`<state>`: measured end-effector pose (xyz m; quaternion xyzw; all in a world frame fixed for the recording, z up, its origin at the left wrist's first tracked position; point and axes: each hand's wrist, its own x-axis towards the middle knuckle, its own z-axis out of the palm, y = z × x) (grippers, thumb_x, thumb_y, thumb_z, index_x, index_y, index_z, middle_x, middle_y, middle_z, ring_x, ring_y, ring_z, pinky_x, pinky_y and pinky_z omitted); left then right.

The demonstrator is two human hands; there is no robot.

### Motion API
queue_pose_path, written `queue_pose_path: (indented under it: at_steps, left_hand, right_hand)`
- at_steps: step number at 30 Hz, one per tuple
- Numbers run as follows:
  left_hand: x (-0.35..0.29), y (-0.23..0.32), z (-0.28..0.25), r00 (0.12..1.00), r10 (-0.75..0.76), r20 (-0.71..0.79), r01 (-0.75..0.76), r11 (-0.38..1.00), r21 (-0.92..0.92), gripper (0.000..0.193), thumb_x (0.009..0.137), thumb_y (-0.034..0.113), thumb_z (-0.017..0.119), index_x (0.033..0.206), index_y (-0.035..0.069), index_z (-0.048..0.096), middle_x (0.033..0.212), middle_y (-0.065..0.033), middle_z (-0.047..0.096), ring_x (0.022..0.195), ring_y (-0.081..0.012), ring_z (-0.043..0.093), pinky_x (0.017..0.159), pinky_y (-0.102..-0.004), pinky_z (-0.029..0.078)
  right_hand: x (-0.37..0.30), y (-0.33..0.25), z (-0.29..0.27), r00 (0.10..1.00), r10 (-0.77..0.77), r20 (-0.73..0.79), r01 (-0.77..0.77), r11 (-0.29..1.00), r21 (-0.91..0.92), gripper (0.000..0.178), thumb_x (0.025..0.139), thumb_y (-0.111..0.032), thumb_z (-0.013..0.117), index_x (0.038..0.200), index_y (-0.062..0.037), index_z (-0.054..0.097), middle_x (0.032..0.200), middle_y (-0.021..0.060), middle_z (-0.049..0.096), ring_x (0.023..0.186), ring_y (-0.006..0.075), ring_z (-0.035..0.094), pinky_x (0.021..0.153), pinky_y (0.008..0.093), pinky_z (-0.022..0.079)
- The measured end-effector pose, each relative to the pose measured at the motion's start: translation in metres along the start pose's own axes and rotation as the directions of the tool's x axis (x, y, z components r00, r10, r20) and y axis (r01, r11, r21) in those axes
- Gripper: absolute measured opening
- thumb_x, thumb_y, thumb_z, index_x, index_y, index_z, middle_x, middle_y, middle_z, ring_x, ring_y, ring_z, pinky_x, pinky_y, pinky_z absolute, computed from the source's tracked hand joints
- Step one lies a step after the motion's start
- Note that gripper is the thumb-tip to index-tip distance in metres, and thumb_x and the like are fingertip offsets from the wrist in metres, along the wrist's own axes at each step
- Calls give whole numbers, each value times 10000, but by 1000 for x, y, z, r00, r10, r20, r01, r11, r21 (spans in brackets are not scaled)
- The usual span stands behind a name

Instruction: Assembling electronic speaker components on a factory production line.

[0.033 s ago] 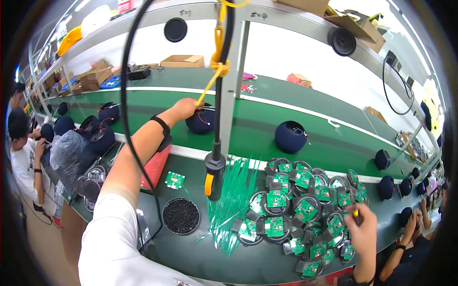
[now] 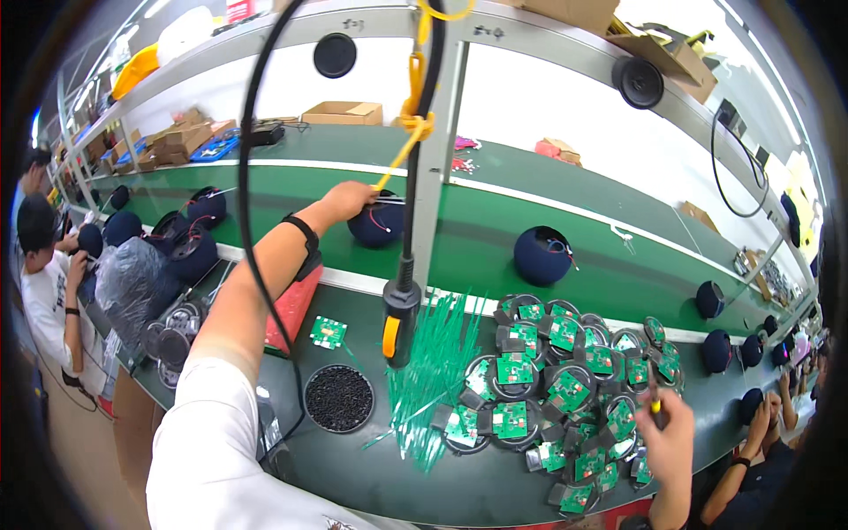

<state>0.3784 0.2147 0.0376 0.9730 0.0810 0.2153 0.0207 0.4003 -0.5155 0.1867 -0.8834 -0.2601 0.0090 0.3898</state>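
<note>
1. Nearest, the right hand is low at the right, its grip clenched on a small dark tool with a yellow band, just over the heap of round black housings with green circuit boards piled on the dark green tabletop.
2. Beside the heap lies a fan of thin green plastic cable ties; left of it sit a round black dish of small dark screws and a single loose green circuit board.
3. Above the ties hangs a black powered screwdriver with an orange trigger, suspended on a black cable with a yellow coiled cord.
4. Farther out, the left arm, with a black wrist strap, stretches to the green conveyor belt; the left hand rests on a dark blue fabric-covered round speaker body with loose red wires. Whether its grip is closed round the speaker cannot be told.
5. Risks, as judged: the long reach crosses the hanging cable, so a snagged sleeve could swing the screwdriver into the ties; the loose wires could catch if the speaker is dragged; the tool tip could scratch a board in the crowded heap.
6. Farthest, a second dark blue speaker body sits on the belt, and brown cardboard boxes stand on the shelf behind.
</note>
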Motion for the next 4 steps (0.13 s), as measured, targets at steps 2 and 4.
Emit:
queue_pose_path:
  at_steps: [2,4]
  left_hand:
    - [-2,24,-21,975,-214,55,221,938,-268,184,944,237,600,990,65,646,914,-232,689,895,-370,695,758,-472,528]
    - [-15,43,-48,937,-319,-140,249,894,-372,253,929,255,641,1051,33,632,908,-256,692,906,-322,724,822,-485,536]
  right_hand:
    - [-24,1,5,999,36,39,-37,998,43,210,804,10,701,1012,8,674,867,22,646,793,104,575,732,275,462]
    - [-44,10,10,992,35,118,-36,999,11,204,826,-77,722,1029,-70,705,892,52,655,865,110,609,820,278,476]
